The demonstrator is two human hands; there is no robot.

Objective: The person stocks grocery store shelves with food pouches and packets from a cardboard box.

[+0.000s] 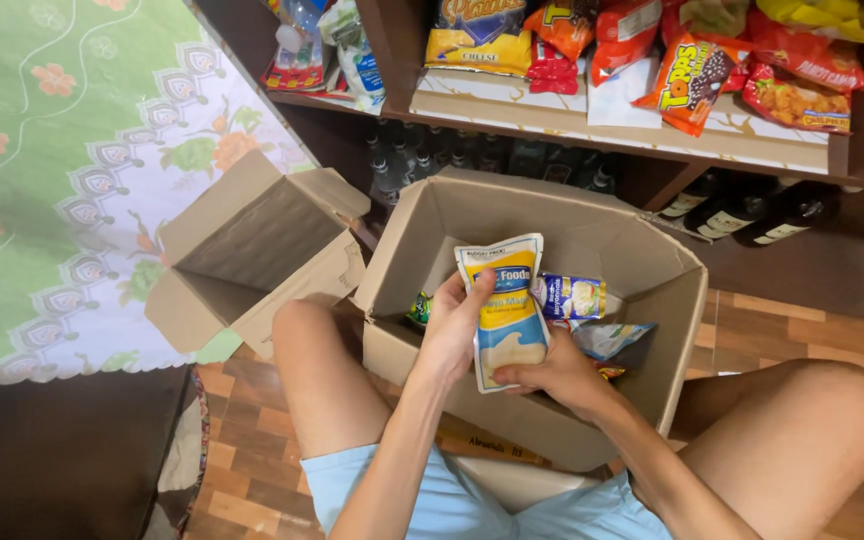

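Note:
A white and yellow food pouch (508, 315) is held upright over an open cardboard box (642, 265) between my knees. My left hand (452, 325) grips the pouch's left edge near the top. My right hand (560, 372) holds its lower right corner from underneath. Inside the box lie a similar smaller blue and white pouch (572, 297), a pale sachet (612, 338) and a bit of a green packet (419, 310), partly hidden by my hands.
A second, empty open carton (252, 250) lies tipped to the left on the wooden floor. A shelf (652, 125) ahead holds several snack bags, with dark bottles (752, 212) below. A green floral cloth (62, 170) hangs at left.

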